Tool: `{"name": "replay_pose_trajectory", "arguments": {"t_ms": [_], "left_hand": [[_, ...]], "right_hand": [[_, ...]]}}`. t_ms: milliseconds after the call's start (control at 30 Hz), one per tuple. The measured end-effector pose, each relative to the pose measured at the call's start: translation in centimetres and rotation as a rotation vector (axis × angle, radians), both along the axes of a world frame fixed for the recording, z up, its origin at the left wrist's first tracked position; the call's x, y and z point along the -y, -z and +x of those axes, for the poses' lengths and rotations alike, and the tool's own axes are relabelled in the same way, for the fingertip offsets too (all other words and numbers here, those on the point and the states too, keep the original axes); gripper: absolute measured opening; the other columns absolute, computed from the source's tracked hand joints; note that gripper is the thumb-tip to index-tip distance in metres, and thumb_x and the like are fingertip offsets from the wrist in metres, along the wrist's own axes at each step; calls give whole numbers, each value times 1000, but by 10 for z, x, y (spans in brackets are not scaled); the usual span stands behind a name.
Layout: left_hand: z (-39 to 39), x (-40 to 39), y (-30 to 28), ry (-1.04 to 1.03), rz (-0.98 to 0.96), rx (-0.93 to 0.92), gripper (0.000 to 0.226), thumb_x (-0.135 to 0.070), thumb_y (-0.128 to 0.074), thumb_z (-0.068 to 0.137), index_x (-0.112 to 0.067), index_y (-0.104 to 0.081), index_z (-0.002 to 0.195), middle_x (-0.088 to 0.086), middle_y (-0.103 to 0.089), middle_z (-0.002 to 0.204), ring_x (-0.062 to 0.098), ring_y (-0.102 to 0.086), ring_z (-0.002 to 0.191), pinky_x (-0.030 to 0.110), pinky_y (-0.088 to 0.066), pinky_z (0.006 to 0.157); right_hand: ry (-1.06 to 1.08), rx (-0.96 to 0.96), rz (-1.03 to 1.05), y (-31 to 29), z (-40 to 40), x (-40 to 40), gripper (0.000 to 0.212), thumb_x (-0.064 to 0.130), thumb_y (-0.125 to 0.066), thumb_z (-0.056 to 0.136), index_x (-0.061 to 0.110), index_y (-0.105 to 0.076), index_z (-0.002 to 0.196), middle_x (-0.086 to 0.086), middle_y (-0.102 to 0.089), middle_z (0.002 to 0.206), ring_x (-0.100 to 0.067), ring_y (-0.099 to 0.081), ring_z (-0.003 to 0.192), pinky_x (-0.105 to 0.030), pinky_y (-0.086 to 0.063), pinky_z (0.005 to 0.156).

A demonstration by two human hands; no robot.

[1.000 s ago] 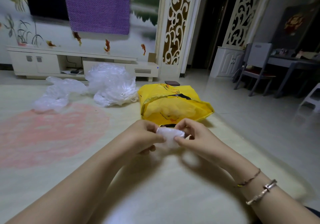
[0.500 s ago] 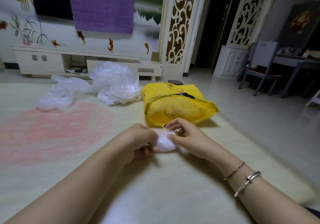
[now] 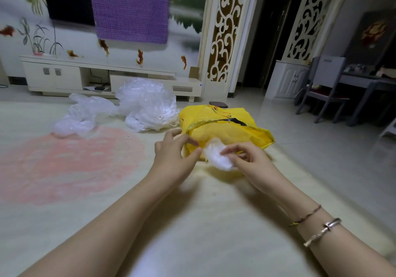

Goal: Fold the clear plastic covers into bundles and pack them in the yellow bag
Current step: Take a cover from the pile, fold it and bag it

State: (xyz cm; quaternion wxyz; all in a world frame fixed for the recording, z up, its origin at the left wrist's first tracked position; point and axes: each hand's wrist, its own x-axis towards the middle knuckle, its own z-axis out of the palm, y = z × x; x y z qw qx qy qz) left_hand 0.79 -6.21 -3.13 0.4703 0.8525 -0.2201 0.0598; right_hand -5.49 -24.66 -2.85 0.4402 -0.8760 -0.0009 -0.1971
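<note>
A small white bundle of clear plastic (image 3: 217, 154) hangs at the mouth of the yellow bag (image 3: 231, 126), pinched in my right hand (image 3: 246, 158). My left hand (image 3: 173, 150) is just left of the bundle, fingers spread, reaching at the bag's near edge; whether it touches the bag is unclear. The bag lies on the floor with its opening toward me. Two heaps of loose clear plastic covers lie beyond: a big one (image 3: 147, 103) beside the bag and a smaller one (image 3: 85, 113) further left.
A pale rug with a pink patch (image 3: 64, 163) covers the floor under my arms. A low white TV cabinet (image 3: 64, 73) runs along the back wall. A dark flat object (image 3: 218, 104) lies behind the bag. Grey chairs and a table (image 3: 334, 88) stand at right.
Both hands have moved forward toward the yellow bag. My left hand has let go of the bundle and opened; my right hand alone carries the bundle to the bag's mouth.
</note>
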Motion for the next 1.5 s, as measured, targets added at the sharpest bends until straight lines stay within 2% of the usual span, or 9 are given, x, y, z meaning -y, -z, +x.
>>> {"name": "replay_pose_trajectory", "arguments": {"t_ms": [167, 300, 433, 533, 767, 933, 1100, 1333, 1500], "left_hand": [[5, 1, 5, 68, -83, 4, 38, -25, -56, 95, -17, -55, 132, -3, -45, 145, 16, -37, 134, 29, -28, 111], [7, 3, 4, 76, -253, -29, 31, -18, -58, 94, -13, -61, 124, -1, -60, 128, 12, -53, 121, 26, -39, 103], [10, 2, 3, 94, -366, -104, 22, -13, -57, 93, -13, -68, 112, -2, -68, 112, 9, -61, 103, 12, -44, 82], [12, 0, 2, 126, -432, -176, 19, -10, -56, 93, -16, -72, 101, 4, -71, 98, 10, -60, 79, 10, -41, 63], [9, -2, -2, 194, -468, -275, 28, -28, -54, 70, -25, -74, 89, 19, -70, 102, 16, -54, 84, 27, -38, 75], [4, 0, -6, 201, -443, -325, 32, -18, -49, 62, -23, -72, 85, 24, -69, 103, 19, -53, 85, 31, -36, 75], [11, -6, -8, 62, -444, -282, 20, 1, -57, 82, -17, -62, 75, 3, -69, 106, 21, -63, 98, 28, -41, 75], [41, -49, -17, -147, -346, -256, 27, 0, -44, 86, -17, -57, 71, 2, -62, 87, 25, -62, 89, 26, -40, 65], [66, -94, -20, -351, -92, -133, 19, -7, -46, 86, -13, -64, 83, -1, -58, 78, 18, -53, 74, 28, -37, 59]], "right_hand": [[-37, 34, 25, -6, 14, -2, 31, 5, -52, 96, 29, -63, 112, 0, -49, 116, -10, -55, 108, -13, -44, 87], [-103, -41, -198, -10, 46, -18, 36, 3, -44, 97, 13, -56, 130, 5, -43, 121, -5, -44, 117, -7, -32, 97], [20, -306, -469, -21, 77, -36, 24, 11, -39, 96, 6, -60, 105, -10, -58, 106, -25, -53, 99, -34, -41, 85], [75, -648, -675, -41, 88, -53, 38, 16, -25, 104, 4, -43, 136, -16, -42, 143, -29, -40, 131, -35, -29, 108], [91, -722, -631, -45, 86, -48, 43, 20, -30, 105, 4, -31, 144, -15, -29, 153, -30, -28, 141, -35, -21, 113], [101, -451, -588, -24, 64, -25, 21, 15, -39, 96, 15, -49, 77, -4, -54, 87, -23, -51, 88, -30, -38, 72], [-13, -257, -638, -22, 29, -12, 35, 10, -42, 92, 19, -58, 121, 2, -51, 121, -14, -44, 115, -27, -35, 97], [71, 8, -424, -52, 16, -53, 28, 7, -44, 83, 23, -66, 75, 8, -64, 73, -6, -50, 57, -28, -41, 52], [43, 43, -353, -59, 51, -98, 25, 9, -43, 83, 15, -65, 75, 3, -66, 75, -18, -63, 72, -37, -52, 65]]}}
